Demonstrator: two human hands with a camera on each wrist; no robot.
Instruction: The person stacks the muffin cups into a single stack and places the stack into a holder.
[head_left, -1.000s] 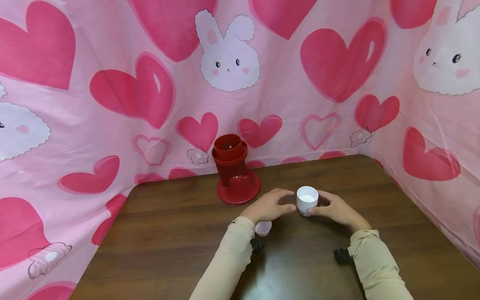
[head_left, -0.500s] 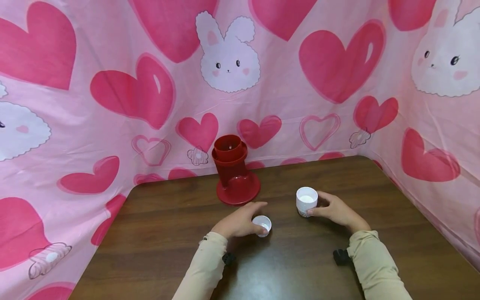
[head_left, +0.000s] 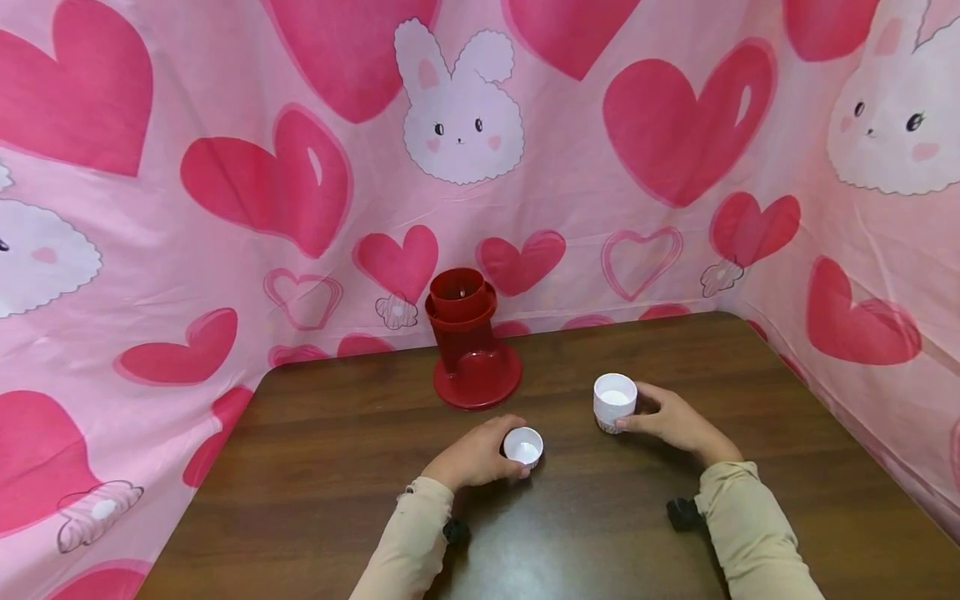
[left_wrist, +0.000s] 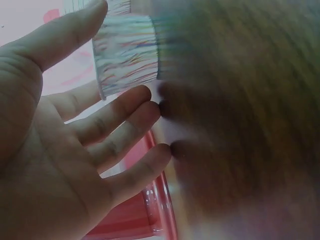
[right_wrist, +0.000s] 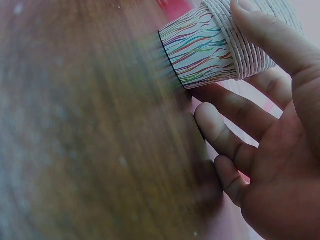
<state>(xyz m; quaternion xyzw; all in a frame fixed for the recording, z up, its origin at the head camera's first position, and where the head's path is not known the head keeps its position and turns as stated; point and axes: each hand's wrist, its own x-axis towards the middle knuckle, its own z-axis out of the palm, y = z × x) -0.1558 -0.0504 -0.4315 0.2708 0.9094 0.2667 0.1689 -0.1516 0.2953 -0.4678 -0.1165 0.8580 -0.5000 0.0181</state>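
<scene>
In the head view my left hand (head_left: 474,454) holds a small white paper cup (head_left: 523,447) upright on the table, thumb at its near side and index finger behind. The left wrist view shows coloured wavy lines on this cup (left_wrist: 127,55); the other fingertips touch the tabletop. To the right, my right hand (head_left: 671,421) grips a stack of nested paper cups (head_left: 615,402), thumb in front and fingers behind. Several rims of the stack (right_wrist: 250,42) show in the right wrist view, above the same striped pattern.
A red cup dispenser (head_left: 463,333) with a round base stands at the back of the brown wooden table (head_left: 337,467). Pink cloth (head_left: 555,200) with hearts and rabbits hangs behind and beside the table. A black device (head_left: 682,514) sits on my right wrist.
My left hand has moved from beside the stack, left and nearer, to the single paper cup, and its fingers have closed round it. My right hand stays on the stack.
</scene>
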